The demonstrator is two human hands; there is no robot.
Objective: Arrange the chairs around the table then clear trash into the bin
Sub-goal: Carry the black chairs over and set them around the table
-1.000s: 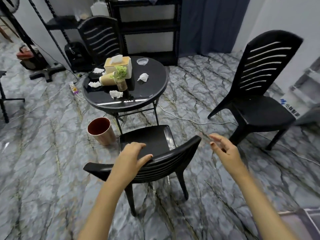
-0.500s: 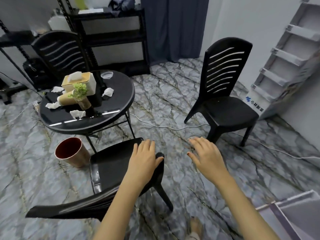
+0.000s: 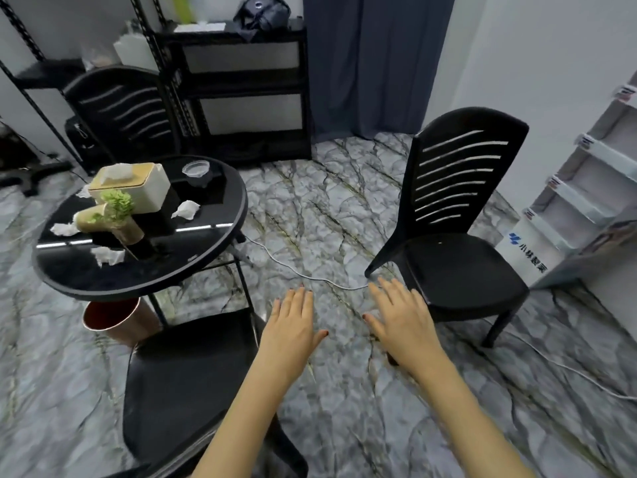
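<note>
Here, the left hand and right hand hover flat, fingers straight, holding nothing. A black slat-backed chair stands at right, well apart from the round glossy table. The table bears crumpled tissues, with a coppery cylindrical bin beneath its rim.

Your round black glass table is carrying a cream tissue box. Around it, crumpled white tissues are lying.

The table stood at left, a tissue box and crumpled tissues on it. The near chair sat before it, the far chair behind, a third chair well apart at right, the bin partly under the table's near edge
</note>
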